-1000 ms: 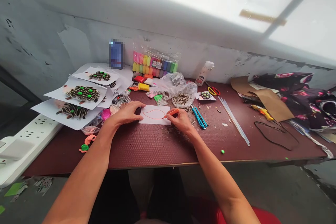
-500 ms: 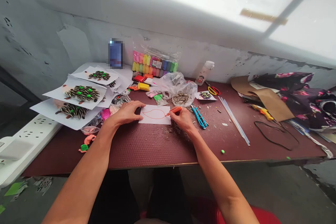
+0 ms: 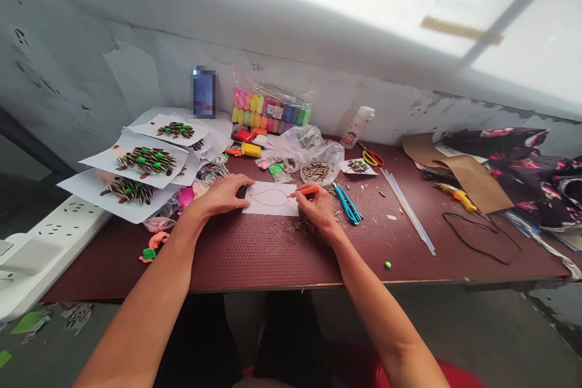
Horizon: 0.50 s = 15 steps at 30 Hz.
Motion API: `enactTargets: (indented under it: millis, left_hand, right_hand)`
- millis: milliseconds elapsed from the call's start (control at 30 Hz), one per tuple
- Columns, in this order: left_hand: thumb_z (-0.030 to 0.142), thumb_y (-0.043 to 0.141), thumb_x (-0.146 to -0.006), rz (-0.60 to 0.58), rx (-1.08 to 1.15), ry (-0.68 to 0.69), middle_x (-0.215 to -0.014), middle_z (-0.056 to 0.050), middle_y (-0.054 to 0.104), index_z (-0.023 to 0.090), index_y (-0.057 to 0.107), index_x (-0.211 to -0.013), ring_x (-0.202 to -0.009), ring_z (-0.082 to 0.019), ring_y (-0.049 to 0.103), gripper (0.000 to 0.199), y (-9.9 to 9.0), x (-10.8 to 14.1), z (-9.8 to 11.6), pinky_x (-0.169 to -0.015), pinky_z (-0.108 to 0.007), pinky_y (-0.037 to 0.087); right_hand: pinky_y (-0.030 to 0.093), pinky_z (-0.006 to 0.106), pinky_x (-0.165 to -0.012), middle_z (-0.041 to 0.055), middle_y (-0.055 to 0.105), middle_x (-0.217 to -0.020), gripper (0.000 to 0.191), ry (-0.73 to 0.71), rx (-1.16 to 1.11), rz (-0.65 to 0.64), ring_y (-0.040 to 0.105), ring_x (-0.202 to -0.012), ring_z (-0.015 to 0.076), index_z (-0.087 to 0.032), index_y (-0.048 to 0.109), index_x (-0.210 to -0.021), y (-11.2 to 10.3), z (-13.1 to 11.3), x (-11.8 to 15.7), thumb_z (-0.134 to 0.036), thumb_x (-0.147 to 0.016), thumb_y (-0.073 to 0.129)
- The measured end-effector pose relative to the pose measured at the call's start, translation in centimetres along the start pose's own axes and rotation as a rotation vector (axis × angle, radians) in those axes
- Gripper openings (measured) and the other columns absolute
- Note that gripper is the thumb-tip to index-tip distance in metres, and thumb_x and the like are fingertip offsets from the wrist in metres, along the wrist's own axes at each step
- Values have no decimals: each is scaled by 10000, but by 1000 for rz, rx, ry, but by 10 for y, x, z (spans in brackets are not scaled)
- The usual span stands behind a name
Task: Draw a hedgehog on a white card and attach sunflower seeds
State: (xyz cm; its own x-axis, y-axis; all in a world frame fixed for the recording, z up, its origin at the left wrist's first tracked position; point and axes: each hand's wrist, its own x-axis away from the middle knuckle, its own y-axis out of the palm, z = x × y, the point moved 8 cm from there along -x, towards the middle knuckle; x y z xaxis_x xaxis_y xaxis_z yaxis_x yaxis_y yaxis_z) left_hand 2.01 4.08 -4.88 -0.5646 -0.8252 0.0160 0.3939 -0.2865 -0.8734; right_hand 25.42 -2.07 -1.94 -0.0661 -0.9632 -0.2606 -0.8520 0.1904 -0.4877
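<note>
A small white paper (image 3: 268,208) lies on the dark red table, with a teardrop-like orange outline drawn on it. My right hand (image 3: 316,206) is closed around an orange pen (image 3: 308,190), whose tip meets the paper near the outline's right end. At the paper's left edge rests my left hand (image 3: 230,194), thumb and fingers apart, touching the sheet. Behind the paper sits a clear plastic bag (image 3: 317,163) of striped seeds. A blue cutter (image 3: 348,203) lies right of my right hand.
Sheets with seed hedgehogs (image 3: 145,160) are stacked at left, beside a white power strip (image 3: 54,242). Coloured clay packs (image 3: 270,112), a white bottle (image 3: 357,127) and scissors (image 3: 373,157) stand or lie behind. Clear sticks (image 3: 409,212) and a yellow glue gun (image 3: 459,196) lie right.
The view has shifted slightly. The pen has tilted flatter in my right hand, its tip still by the right end of the outline. My left hand keeps its place at the paper.
</note>
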Motion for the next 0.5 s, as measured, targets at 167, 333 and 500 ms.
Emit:
enactTargets:
  millis: [167,333,500]
  left_hand:
    - [357,627,-728,5,-18,29,-1371,-117,649,181,664,-1299,-1275,-317,579,599,-1,1,6,-1136,-438,431]
    - [340,603,-727,13,-54,12,-1329,-86,663,224,717,-1217,-1248,-332,574,516,-2,1,13,-1109,-448,446]
    - [326,595,-734,9,-81,2,-1334,-82,651,219,727,-1210,-1242,-329,564,505,-2,3,17,-1108,-439,442]
  right_hand:
    - [445,258,-587,43,742,-758,187,-42,-43,-15,615,-634,153,-190,721,-731,12,-14,-1,-310,-794,591]
    - [413,249,-562,27,728,-717,161,-67,-26,-64,571,-595,135,-189,710,-731,28,-25,-12,-290,-804,608]
    - [445,259,-630,25,719,-738,194,-98,-23,-61,604,-630,142,-191,700,-744,44,-27,-14,-325,-854,613]
